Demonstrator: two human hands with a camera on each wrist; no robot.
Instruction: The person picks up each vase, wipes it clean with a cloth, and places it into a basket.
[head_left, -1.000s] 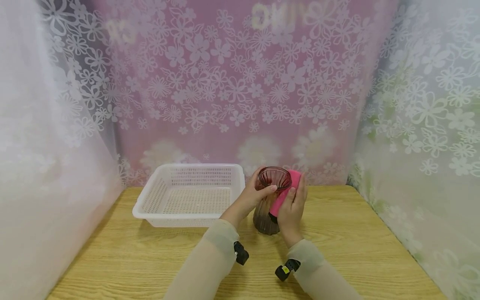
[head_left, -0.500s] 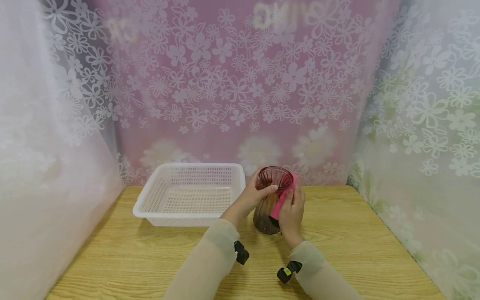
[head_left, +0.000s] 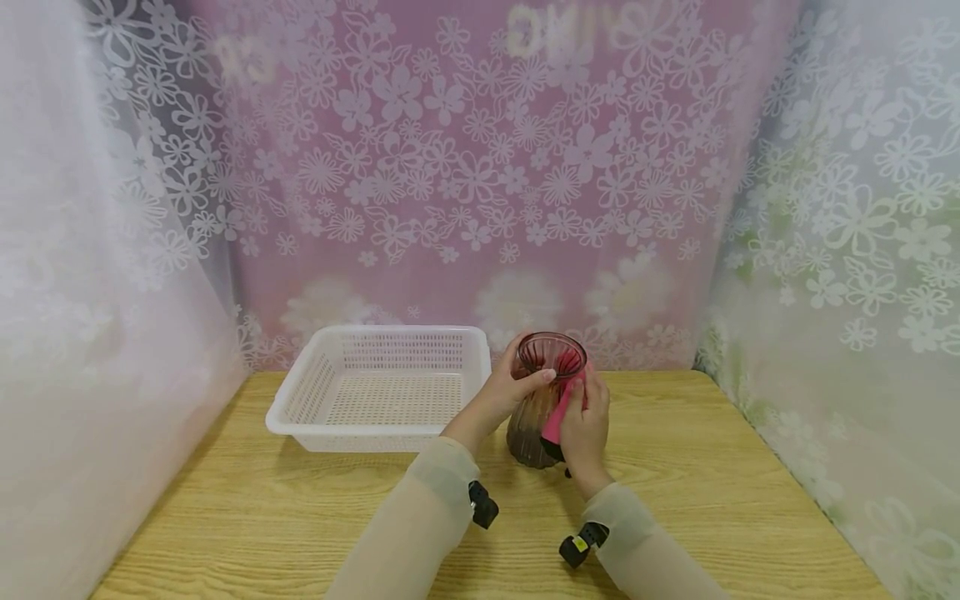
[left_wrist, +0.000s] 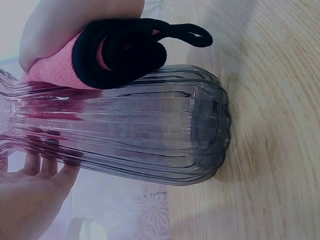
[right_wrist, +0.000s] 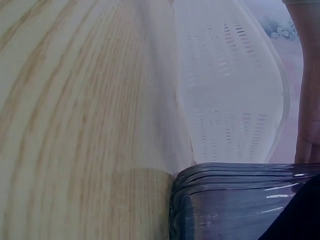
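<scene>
A ribbed glass vase (head_left: 528,437), pinkish at the flared top and greyish at the base, stands close to upright over the table. My left hand (head_left: 501,393) grips its neck, thumb near the rim and fingers round the far side. Against the vase's right side my right hand (head_left: 585,427) holds a rolled pink cloth (head_left: 556,423) with a black edge. In the left wrist view the cloth (left_wrist: 55,70) lies along the vase wall (left_wrist: 135,125), and a black loop (left_wrist: 194,36) sticks out of it. The right wrist view catches only the lower vase (right_wrist: 220,205).
A white perforated plastic basket (head_left: 367,431) sits on the wooden table (head_left: 675,467), left of the vase. Flowered curtains (head_left: 465,167) hang behind the table and along both sides.
My right hand has slid the cloth slightly down along the vase, so less pink shows beside the rim. The left hand and the vase have stayed almost still.
</scene>
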